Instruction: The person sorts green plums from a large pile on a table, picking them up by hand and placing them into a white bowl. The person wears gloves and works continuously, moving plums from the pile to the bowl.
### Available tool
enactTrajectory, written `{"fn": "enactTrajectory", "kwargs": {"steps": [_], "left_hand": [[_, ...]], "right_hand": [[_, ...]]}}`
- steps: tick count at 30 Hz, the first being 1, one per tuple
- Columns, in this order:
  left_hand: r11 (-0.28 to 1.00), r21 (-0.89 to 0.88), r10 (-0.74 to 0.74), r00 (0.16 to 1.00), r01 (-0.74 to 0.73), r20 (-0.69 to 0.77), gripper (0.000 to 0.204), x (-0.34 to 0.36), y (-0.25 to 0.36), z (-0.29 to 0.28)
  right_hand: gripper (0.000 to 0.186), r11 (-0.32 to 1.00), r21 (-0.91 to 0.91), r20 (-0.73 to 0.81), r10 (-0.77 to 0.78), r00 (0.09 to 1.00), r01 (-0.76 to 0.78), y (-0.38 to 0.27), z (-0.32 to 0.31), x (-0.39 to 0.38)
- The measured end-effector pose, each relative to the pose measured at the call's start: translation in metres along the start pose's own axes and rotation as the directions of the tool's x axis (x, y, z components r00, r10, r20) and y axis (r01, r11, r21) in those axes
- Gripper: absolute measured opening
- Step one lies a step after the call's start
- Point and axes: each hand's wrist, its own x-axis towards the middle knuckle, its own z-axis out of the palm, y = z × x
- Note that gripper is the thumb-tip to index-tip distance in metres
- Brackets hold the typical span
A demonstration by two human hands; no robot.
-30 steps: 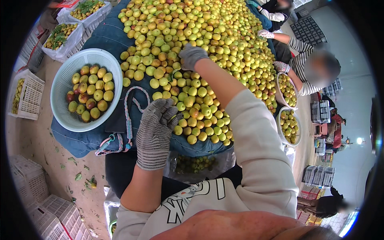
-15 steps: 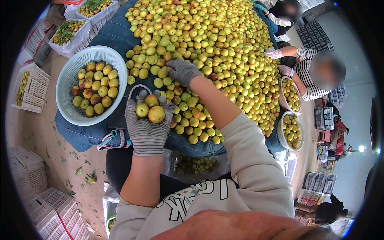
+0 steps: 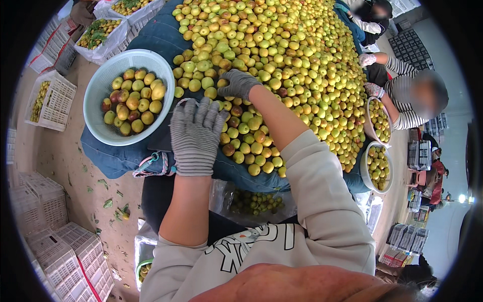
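Observation:
My left hand (image 3: 197, 135), in a striped grey knit glove, lies back up beside the pile's near left edge. Its fingers are stretched out and slightly spread, and no fruit shows in it; the palm is hidden. My right hand (image 3: 238, 84), also gloved, reaches onto the pile, thumb and fingers bent around a round yellow-green fruit (image 3: 222, 82). A large heap of similar fruit (image 3: 282, 65), some blushed red, covers the blue padded cloth (image 3: 153, 38). To the left of my hands, a light-blue perforated basket (image 3: 94, 108) holds several of these fruits.
A braided cord (image 3: 153, 165) hangs by the cloth's near edge. White crates (image 3: 63, 103) line the left side, with more crates (image 3: 75, 251) stacked lower left. Across the pile, a person in striped sleeves (image 3: 407, 118) works beside two filled tubs (image 3: 370, 172).
My left hand has turned from palm up to palm down, and the three fruits in it are gone. More fruit shows in the basket. My right hand still works at the pile's left edge.

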Motion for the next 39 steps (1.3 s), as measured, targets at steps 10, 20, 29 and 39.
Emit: {"fn": "enactTrajectory", "kwargs": {"steps": [10, 20, 29, 39], "left_hand": [[0.996, 0.062, -0.058, 0.994, 0.064, -0.094, 0.066, 0.006, -0.009, -0.009], [0.982, -0.138, -0.131, 0.991, 0.127, -0.018, 0.041, 0.006, -0.008, -0.016], [0.962, -0.274, 0.014, 0.993, 0.02, 0.119, 0.044, -0.001, 0.026, -0.018], [0.954, -0.283, 0.113, 0.993, -0.099, 0.035, 0.042, -0.014, 0.059, -0.027]], "right_hand": [[0.049, 0.518, 0.85, -0.087, -0.039, 0.995, 0.094, -0.06, -0.019, -0.088], [0.065, 0.773, 0.3, -0.51, -0.365, 0.779, 0.559, -0.072, 0.012, -0.143], [0.037, 0.134, 0.942, -0.326, 0.148, 0.934, 0.308, -0.078, 0.049, -0.162], [0.052, 0.863, 0.328, 0.344, -0.488, 0.802, 0.384, -0.115, 0.17, -0.215]]}}
